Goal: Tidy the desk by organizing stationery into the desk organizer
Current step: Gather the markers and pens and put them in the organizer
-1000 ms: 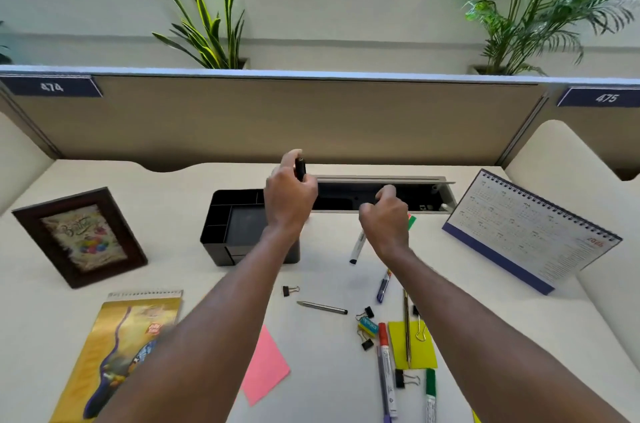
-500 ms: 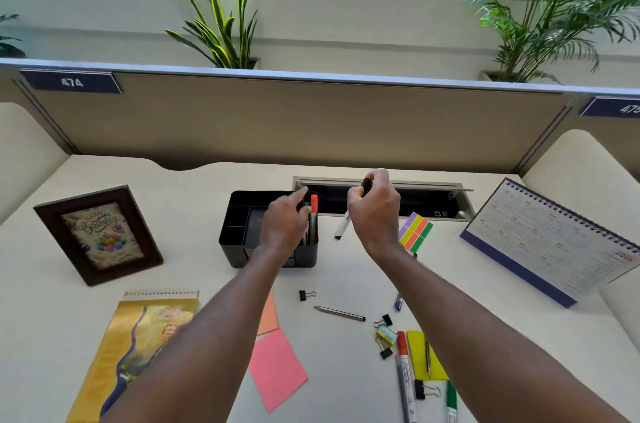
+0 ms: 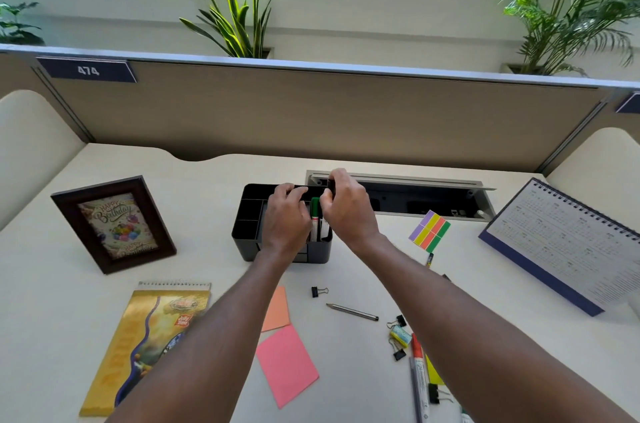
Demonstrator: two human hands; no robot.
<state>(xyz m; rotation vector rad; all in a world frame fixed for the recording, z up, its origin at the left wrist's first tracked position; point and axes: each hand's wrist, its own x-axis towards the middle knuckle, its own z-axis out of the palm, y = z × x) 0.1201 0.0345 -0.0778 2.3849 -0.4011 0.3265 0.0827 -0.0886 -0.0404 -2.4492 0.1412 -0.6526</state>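
The black desk organizer (image 3: 247, 232) stands mid-desk with a green-capped marker (image 3: 314, 213) upright in its right compartment. My left hand (image 3: 287, 220) lies curled over the organizer's middle, fingers hooked at its back rim. My right hand (image 3: 348, 211) is closed on a black-capped marker (image 3: 330, 185), held upright over that same compartment, beside the green one. Loose on the desk in front are a binder clip (image 3: 318, 291), a grey pencil (image 3: 351, 311), pink (image 3: 287, 365) and orange (image 3: 277, 310) sticky notes, coloured page flags (image 3: 429, 229) and a red marker (image 3: 417, 348).
A framed birthday card (image 3: 114, 223) stands at the left and a spiral notepad (image 3: 149, 346) lies in front of it. A desk calendar (image 3: 561, 242) stands at the right. An open cable slot (image 3: 415, 197) runs behind the organizer, under the partition wall.
My left hand set its markers into the organizer and stays on it. My right hand carried the black-capped marker left to the organizer's right compartment. The camera view has shifted.
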